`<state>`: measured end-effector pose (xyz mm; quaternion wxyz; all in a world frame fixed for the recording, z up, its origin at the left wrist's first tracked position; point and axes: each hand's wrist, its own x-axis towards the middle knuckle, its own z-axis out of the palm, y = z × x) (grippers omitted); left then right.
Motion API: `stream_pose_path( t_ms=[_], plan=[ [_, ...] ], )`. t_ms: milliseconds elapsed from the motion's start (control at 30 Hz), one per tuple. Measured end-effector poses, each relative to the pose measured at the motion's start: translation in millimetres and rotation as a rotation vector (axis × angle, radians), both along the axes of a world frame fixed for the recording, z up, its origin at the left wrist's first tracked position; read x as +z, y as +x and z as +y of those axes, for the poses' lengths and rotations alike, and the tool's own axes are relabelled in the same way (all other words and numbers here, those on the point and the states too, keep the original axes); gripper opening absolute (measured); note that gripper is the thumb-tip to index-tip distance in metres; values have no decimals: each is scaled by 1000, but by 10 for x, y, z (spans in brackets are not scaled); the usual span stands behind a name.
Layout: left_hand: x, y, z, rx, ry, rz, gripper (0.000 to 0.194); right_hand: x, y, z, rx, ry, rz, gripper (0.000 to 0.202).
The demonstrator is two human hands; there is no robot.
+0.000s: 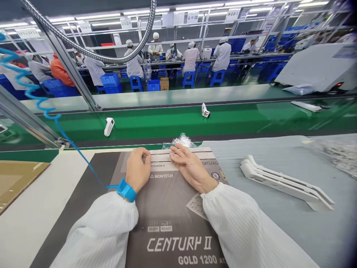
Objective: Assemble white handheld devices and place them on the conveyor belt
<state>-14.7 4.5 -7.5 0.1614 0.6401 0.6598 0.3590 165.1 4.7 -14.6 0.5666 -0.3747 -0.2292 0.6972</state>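
Observation:
A dark printed cardboard box [173, 208], marked MONTECH and CENTURY II, lies in front of me. Across its far end run pale, narrow striped pieces [161, 156]; what they are I cannot make out. My left hand [138, 167], with a blue wrist strap [126, 190] on its wrist, rests at the left of these pieces, fingers curled and their tips hidden. Over their right part lies my right hand [192, 167], fingers stretched out and slightly apart. Crumpled clear plastic [182, 140] sits just beyond the fingers.
Long white plastic parts [287, 182] lie on the grey mat [267, 230] at right. A green conveyor belt [156, 123] crosses ahead, carrying small white devices [109, 126]. A coiled blue cord [80, 150] runs to my wrist strap. Cardboard [22, 178] lies at left. Co-workers sit farther back.

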Motion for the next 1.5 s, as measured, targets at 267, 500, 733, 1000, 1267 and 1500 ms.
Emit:
stream_pose_path(
  t_ms=[267, 500, 733, 1000, 1267, 1500],
  plan=[
    [-81, -74, 48, 48, 113, 135, 8, 13, -3, 3, -1, 6, -3, 49],
    [-72, -129, 63, 118, 132, 111, 9, 1, 6, -3, 4, -3, -10, 45],
    [-71, -108, 57, 111, 153, 96, 7, -4, 5, 1, 11, 4, -23, 43],
    [-93, -98, 54, 101, 165, 81, 4, -17, 9, -2, 21, 15, -15, 43],
    [-68, -76, 39, 78, 155, 76, 12, -52, 8, 11, 23, 29, 3, 44],
    [-100, 11, 21, 87, 159, 29, 13, 215, 122, 28, 141, 154, -212, 36]
  ],
)
